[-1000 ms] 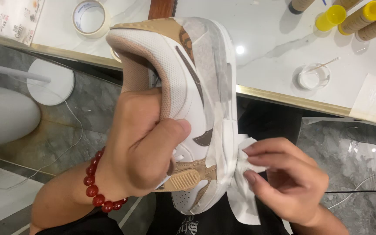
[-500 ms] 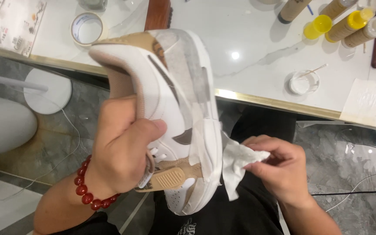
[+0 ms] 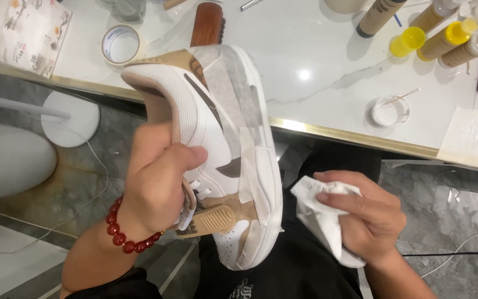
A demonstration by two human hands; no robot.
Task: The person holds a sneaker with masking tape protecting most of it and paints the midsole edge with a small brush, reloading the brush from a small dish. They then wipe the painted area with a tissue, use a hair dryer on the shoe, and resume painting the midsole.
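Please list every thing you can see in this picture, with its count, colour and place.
shoe: 1, white and tan with tape strips, held in the middle
cloth: 1, white, crumpled in the right hand
tape roll: 1, white, table top left
brush: 1, brown wood, table behind the shoe
bottles: about 5, tan and yellow, table top right
yellow cap: 1, table beside the bottles
dish: 1, small, white, with a stick, table right
paper: 1, white, table edge far right
table: 1, white marble, gold rim
bracelet: 1, red beads, left wrist
left hand: grips the shoe
right hand: holds the cloth
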